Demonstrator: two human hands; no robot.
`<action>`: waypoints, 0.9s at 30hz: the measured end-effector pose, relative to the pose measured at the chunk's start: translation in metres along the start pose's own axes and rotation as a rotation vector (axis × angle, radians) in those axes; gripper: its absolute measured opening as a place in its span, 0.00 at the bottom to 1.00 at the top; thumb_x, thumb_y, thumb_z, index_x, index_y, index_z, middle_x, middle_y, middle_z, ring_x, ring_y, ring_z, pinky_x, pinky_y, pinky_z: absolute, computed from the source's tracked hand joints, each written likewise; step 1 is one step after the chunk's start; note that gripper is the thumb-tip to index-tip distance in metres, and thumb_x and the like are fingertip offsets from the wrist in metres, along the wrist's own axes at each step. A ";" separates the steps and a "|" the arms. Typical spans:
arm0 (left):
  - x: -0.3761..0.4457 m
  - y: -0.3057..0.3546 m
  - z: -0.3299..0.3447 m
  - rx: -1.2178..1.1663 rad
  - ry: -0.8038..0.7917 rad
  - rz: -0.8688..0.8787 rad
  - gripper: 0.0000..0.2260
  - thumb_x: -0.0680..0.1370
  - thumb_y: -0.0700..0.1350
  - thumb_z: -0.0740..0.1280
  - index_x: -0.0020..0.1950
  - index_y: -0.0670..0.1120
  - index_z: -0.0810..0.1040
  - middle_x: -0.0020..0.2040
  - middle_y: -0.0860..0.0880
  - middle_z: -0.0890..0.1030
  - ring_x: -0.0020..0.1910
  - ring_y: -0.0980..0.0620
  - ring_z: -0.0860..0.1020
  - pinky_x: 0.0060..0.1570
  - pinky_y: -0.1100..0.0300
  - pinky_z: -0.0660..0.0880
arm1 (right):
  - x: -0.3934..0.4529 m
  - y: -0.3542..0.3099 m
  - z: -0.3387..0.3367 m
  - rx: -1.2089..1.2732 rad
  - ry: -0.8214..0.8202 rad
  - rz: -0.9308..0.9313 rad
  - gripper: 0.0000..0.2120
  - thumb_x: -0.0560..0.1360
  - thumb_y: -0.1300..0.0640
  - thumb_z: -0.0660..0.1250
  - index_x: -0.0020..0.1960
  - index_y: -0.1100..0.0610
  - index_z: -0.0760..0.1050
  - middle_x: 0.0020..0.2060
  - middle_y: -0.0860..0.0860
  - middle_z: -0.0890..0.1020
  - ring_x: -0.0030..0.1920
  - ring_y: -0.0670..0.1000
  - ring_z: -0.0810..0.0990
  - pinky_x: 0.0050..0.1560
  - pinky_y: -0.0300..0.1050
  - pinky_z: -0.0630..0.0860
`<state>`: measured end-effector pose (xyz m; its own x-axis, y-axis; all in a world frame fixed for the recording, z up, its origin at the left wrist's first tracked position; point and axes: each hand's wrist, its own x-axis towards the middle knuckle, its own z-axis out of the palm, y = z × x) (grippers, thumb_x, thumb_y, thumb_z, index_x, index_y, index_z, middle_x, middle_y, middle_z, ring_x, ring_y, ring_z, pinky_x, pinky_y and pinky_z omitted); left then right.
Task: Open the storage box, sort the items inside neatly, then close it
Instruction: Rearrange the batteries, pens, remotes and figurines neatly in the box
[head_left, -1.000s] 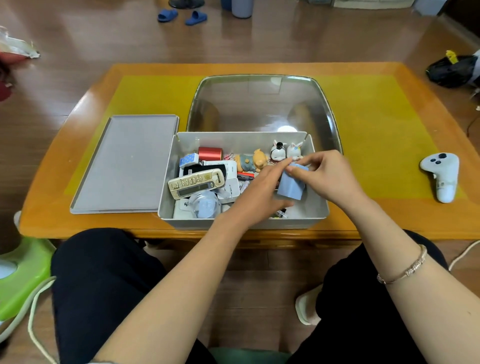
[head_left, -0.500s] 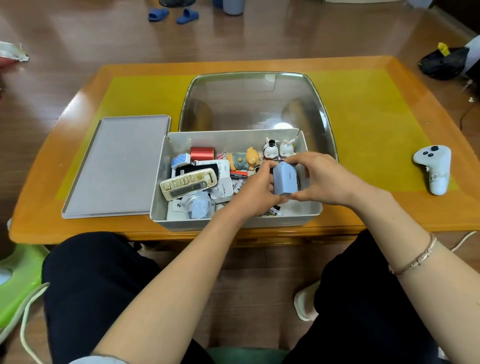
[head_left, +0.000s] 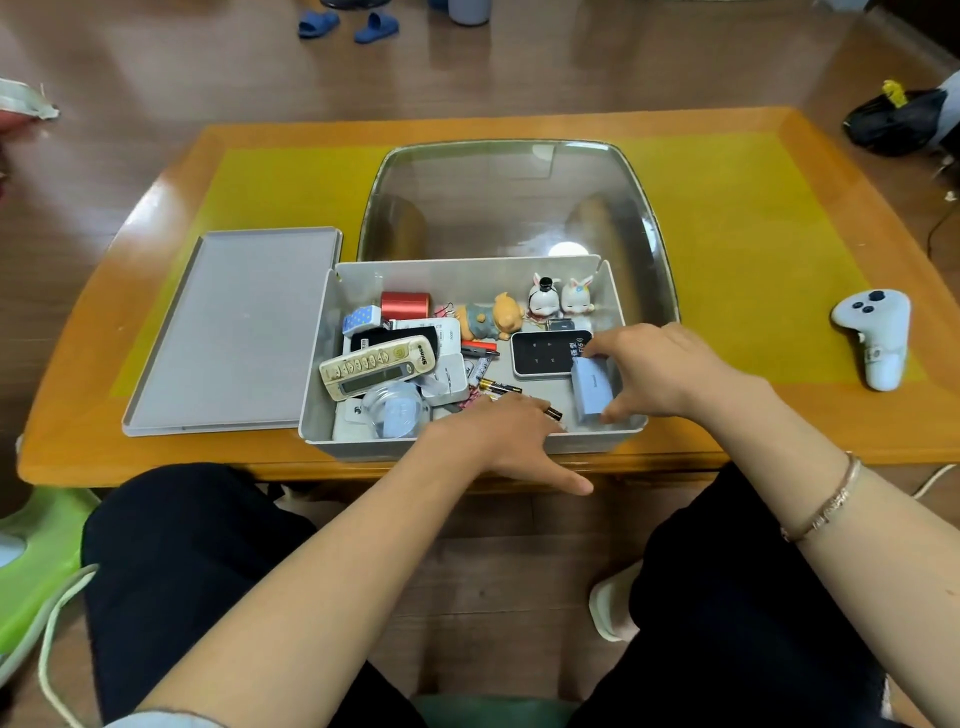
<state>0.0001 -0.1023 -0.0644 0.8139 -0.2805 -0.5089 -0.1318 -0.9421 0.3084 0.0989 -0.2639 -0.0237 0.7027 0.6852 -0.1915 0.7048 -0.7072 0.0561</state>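
The storage box (head_left: 467, 441) sits open at the near edge of the table (head_left: 727, 441), its lid (head_left: 234, 332) lying flat just to its left. The right hand (head_left: 660, 371) pinches a small pale-blue block (head_left: 589, 387) between thumb and fingers, low in the box's near right corner, close against the right wall. The block's long axis runs front to back, along that wall. The left hand (head_left: 511, 439) rests over the near rim – fingers loosely spread, thumb hanging outside – holding nothing that I can see. Loose batteries (head_left: 498, 386) lie just beyond its fingertips, between it and the black device (head_left: 548, 353), so the left hand is the nearer one to gather them – my guess for the next move, while the right sets the block down
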 end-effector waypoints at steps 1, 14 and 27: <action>0.000 0.000 0.000 0.012 -0.009 -0.015 0.43 0.67 0.77 0.57 0.74 0.53 0.65 0.77 0.49 0.59 0.75 0.45 0.56 0.69 0.38 0.55 | 0.001 0.000 0.000 -0.023 -0.020 0.008 0.37 0.58 0.38 0.76 0.65 0.45 0.71 0.56 0.46 0.80 0.56 0.53 0.78 0.44 0.46 0.65; -0.002 0.005 -0.004 0.089 0.170 -0.058 0.32 0.72 0.68 0.64 0.68 0.47 0.70 0.68 0.47 0.71 0.66 0.45 0.67 0.61 0.47 0.67 | -0.004 0.014 0.008 0.262 0.024 -0.057 0.31 0.68 0.48 0.75 0.68 0.49 0.70 0.64 0.48 0.73 0.59 0.52 0.76 0.56 0.47 0.72; 0.013 0.032 -0.002 0.077 0.148 0.059 0.32 0.78 0.58 0.62 0.78 0.48 0.56 0.66 0.42 0.74 0.64 0.42 0.71 0.60 0.48 0.67 | -0.010 -0.004 0.039 0.486 0.297 0.240 0.28 0.79 0.62 0.58 0.77 0.58 0.52 0.44 0.59 0.79 0.36 0.52 0.70 0.37 0.45 0.65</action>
<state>0.0076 -0.1352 -0.0592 0.8770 -0.3111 -0.3662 -0.2203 -0.9376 0.2690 0.0850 -0.2747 -0.0605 0.8824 0.4671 0.0558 0.4480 -0.7984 -0.4024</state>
